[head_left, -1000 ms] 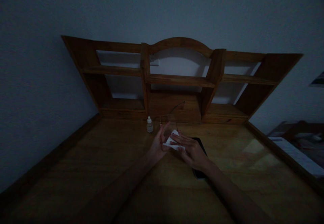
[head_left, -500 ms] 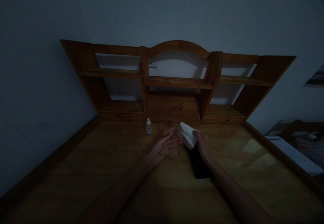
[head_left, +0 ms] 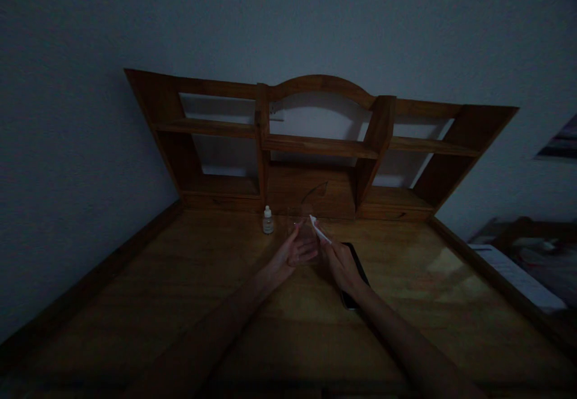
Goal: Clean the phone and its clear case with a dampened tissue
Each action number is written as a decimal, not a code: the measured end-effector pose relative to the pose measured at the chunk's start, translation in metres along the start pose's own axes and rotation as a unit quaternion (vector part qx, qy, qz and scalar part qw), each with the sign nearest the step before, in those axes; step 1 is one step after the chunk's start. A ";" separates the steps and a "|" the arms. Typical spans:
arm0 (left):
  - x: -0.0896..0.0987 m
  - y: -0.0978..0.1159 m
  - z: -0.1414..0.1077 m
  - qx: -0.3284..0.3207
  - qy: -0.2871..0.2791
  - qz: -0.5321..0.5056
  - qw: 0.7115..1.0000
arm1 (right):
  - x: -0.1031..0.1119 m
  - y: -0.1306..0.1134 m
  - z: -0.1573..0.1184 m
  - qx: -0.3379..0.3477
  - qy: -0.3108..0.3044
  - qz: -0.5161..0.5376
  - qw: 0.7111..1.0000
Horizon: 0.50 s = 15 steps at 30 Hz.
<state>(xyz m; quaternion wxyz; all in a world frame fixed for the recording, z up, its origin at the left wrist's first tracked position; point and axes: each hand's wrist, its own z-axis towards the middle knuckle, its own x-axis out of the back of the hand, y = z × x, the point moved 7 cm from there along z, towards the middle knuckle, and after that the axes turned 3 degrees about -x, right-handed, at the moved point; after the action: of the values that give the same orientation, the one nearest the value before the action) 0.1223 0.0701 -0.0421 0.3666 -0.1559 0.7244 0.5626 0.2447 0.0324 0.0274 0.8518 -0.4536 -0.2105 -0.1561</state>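
Faint edges of a clear, see-through sheet [head_left: 295, 216] show at my left hand [head_left: 293, 255], whose thumb and fingers hold it from the left and behind. Closed on a folded white cloth or tissue [head_left: 319, 231], my right hand [head_left: 340, 264] is just to the right, with the white piece at the sheet. Partly beneath my right hand and wrist, a black phone or tablet [head_left: 356, 258] lies on the wooden desk. A small clear bottle with a white dropper cap [head_left: 268, 222] stands upright left of the sheet.
Along the back of the desk [head_left: 288, 339] stands a wooden shelf unit [head_left: 311, 185] against the wall. A wall socket [head_left: 276, 112] shows through its opening. Raised wooden edges run down both sides. White papers [head_left: 514, 273] lie beyond the right edge.
My right hand has moved left with the white piece, bringing it to the clear sheet. More of the black device's top now shows. The camera view has shifted slightly.
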 end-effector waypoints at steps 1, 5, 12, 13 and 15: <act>0.005 0.000 0.002 0.005 0.013 -0.001 1.000 | -0.003 -0.004 0.000 0.012 -0.014 0.004 1.000; 0.016 0.001 0.009 0.014 0.033 -0.026 0.999 | -0.009 -0.010 -0.003 0.036 -0.040 0.002 0.999; 0.018 -0.002 0.011 0.004 0.023 -0.127 0.992 | -0.008 -0.024 -0.014 0.148 -0.046 -0.067 0.986; 0.018 -0.001 0.010 -0.002 0.022 -0.133 0.991 | -0.008 -0.028 -0.015 0.167 -0.048 -0.076 0.982; 0.018 0.001 0.008 -0.008 0.023 -0.136 0.990 | -0.009 -0.034 -0.018 0.200 -0.054 -0.091 0.974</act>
<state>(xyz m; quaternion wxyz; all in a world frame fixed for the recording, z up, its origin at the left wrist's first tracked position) 0.1120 0.0817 -0.0547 0.4220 -0.2687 0.6998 0.5099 0.2255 -0.0006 0.0375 0.8948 -0.2611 -0.3233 -0.1636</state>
